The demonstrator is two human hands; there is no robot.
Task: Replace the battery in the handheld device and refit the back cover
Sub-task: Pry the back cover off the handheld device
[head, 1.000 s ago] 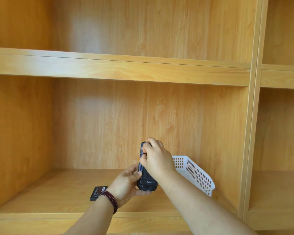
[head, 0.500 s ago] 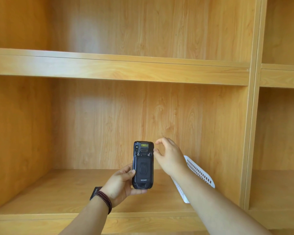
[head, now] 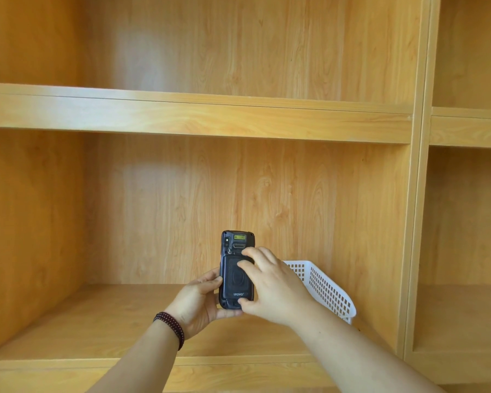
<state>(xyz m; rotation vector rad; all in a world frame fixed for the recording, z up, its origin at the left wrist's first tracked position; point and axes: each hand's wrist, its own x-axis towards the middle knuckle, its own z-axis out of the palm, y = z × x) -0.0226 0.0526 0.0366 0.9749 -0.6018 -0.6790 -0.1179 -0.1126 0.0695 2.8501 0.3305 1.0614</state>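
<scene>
I am gripping the upright handheld scanner (head: 236, 269) in my left hand (head: 199, 300), back cover (head: 237, 279) facing me, while my right hand's (head: 270, 287) fingers are pressing that cover from the right.

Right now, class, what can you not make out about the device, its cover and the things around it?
- Head view: the handheld device shows only its back; screen side faces away.
- The right hand hides the back cover's right edge and latch.
- The white basket's inside is blocked by hand and forearm.
</scene>
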